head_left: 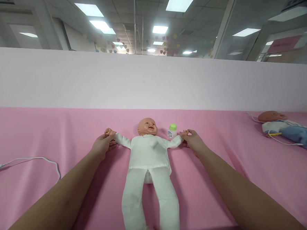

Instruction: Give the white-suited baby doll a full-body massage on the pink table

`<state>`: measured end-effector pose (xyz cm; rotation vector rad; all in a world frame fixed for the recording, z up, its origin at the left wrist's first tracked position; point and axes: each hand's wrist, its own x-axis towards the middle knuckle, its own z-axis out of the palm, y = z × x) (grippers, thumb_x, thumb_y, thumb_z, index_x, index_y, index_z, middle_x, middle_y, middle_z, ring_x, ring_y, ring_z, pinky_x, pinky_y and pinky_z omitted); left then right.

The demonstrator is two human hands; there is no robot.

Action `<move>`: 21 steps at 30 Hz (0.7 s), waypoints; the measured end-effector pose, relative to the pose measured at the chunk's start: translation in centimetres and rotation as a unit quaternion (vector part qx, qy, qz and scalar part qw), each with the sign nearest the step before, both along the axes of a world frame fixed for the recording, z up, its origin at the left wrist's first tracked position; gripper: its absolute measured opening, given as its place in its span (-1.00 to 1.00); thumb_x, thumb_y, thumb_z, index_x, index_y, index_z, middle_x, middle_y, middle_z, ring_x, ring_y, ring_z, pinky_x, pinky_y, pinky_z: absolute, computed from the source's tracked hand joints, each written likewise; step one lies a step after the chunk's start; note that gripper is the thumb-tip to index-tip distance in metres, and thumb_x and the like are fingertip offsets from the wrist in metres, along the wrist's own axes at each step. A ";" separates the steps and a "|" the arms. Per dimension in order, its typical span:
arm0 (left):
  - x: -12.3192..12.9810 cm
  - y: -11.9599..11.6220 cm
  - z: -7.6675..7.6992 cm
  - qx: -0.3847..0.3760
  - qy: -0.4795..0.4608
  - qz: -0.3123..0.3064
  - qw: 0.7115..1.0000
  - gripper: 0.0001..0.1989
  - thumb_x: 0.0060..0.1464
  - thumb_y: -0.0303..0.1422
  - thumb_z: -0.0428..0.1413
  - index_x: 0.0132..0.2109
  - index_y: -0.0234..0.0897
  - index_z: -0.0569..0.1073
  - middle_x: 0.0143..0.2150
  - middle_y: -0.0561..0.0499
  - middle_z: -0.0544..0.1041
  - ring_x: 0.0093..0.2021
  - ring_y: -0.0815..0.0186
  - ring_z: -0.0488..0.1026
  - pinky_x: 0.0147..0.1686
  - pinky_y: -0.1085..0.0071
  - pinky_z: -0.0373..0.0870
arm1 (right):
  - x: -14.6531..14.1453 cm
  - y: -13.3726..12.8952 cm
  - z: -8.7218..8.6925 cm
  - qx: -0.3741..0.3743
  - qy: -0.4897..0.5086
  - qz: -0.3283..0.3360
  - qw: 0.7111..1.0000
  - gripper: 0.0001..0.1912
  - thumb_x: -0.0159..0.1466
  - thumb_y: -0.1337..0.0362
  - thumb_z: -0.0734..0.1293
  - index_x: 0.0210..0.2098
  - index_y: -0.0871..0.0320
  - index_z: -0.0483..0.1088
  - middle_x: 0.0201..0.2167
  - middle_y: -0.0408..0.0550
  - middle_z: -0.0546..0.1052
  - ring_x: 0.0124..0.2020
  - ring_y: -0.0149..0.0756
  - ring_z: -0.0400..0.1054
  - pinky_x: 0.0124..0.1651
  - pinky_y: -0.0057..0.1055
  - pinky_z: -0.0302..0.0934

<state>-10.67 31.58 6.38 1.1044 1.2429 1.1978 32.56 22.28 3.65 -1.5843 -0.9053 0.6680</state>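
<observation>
A baby doll [149, 153] in a white top and white trousers lies on its back in the middle of the pink-covered surface, its head away from me and its arms stretched out sideways. My left hand [103, 145] is closed around the doll's hand on the left side. On the opposite side, my right hand [194, 140] grips the doll's other hand between thumb and fingers. Just beyond the doll's right-side arm stands a small clear bottle [171, 131] with a green cap and a printed label, touched by neither hand.
A second doll [295, 130] in blue and white clothing lies at the far right with thin tubing on it. A white cable [41, 158] curves over the pink cover [91, 202] at left. Behind rises a white low wall [151, 84] topped by glass.
</observation>
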 end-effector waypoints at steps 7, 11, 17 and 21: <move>2.0 -3.0 1.0 0.187 0.196 -0.017 0.962 -0.66 0.07 -0.07 0.31 -0.13 -0.19 0.53 -0.20 -0.02 0.64 -0.14 0.09 0.60 -0.09 0.18 0.55 | -5.2 -3.2 3.4 0.167 -0.198 -0.011 0.966 -0.22 0.28 0.04 0.45 0.40 0.02 0.15 0.14 0.10 0.55 -0.02 -0.07 0.55 -0.06 -0.16 0.54; 4.0 -5.8 1.8 0.301 0.294 -0.091 0.902 -0.74 0.08 -0.14 0.30 -0.14 -0.14 0.55 -0.13 0.01 0.66 -0.10 0.11 0.60 -0.01 0.18 0.51 | -8.2 -4.7 3.6 0.254 -0.317 0.116 0.906 -0.38 0.36 0.18 0.36 0.37 0.04 0.20 0.24 0.12 0.49 0.06 -0.05 0.52 0.02 -0.07 0.50; 5.0 -6.6 1.9 0.433 0.396 -0.204 0.784 -0.78 0.17 -0.23 0.24 -0.06 -0.15 0.58 -0.14 -0.01 0.64 -0.13 0.15 0.55 -0.08 0.22 0.47 | -10.5 -5.3 4.2 0.258 -0.461 0.324 0.785 -0.58 0.31 0.47 0.30 0.11 0.03 0.45 0.01 -0.04 0.63 0.04 -0.10 0.49 0.13 -0.05 0.37; 5.1 -6.6 2.2 0.449 0.469 -0.252 0.717 -0.82 0.13 -0.39 0.20 -0.10 -0.16 0.58 -0.13 -0.03 0.63 -0.08 0.11 0.52 -0.06 0.21 0.44 | -11.2 -5.4 4.6 0.251 -0.463 0.369 0.766 -0.59 0.24 0.56 0.29 -0.02 0.04 0.52 -0.04 -0.09 0.65 0.03 -0.13 0.49 0.17 -0.06 0.31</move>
